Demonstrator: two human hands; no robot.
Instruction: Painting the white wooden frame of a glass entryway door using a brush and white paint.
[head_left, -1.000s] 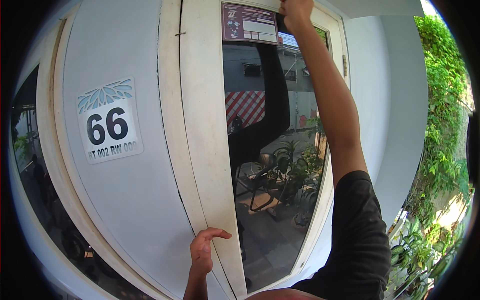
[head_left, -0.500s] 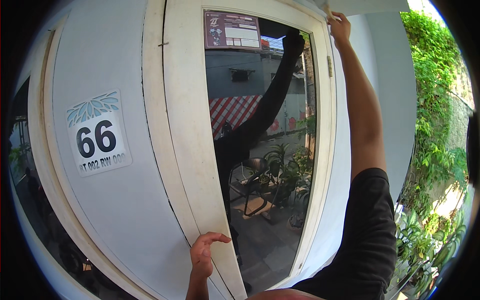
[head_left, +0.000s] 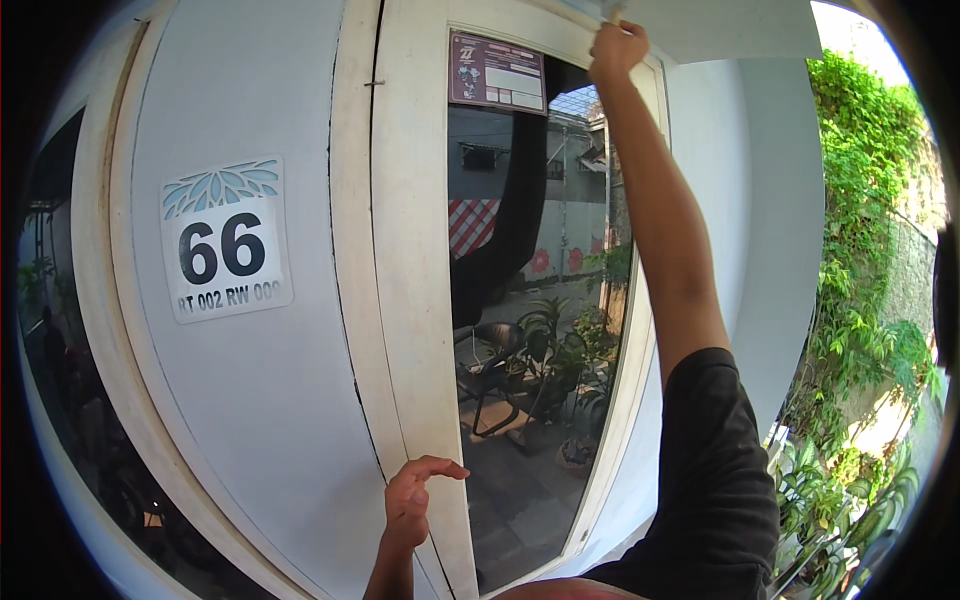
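My right hand [head_left: 619, 50] is raised high at the top of a cream door frame [head_left: 545, 20], with its fingers closed round a pale, narrow object [head_left: 614, 14]. Most of that object is covered by my fingers or lies close to the picture's edge, so its kind is unclear. Lower down, my left hand [head_left: 412, 498] is held in front of the cream door's left stile [head_left: 455, 520]. Its fingers are bent forward and the thumb stands apart, with nothing seen in it. I cannot tell whether its fingertips touch the door.
The door's dark glass pane [head_left: 520, 510] mirrors a chair and plants, and a purple-edged sticker [head_left: 497, 72] is at its top. A house-number plaque [head_left: 228, 238] hangs on the pale wall [head_left: 270, 400] to the left. Green climbing plants [head_left: 860, 200] cover a wall at right.
My right hand has moved left along the top of the door frame with the pale object. My left hand stays nearly in place. The view has shifted a little, so the door sits farther right.
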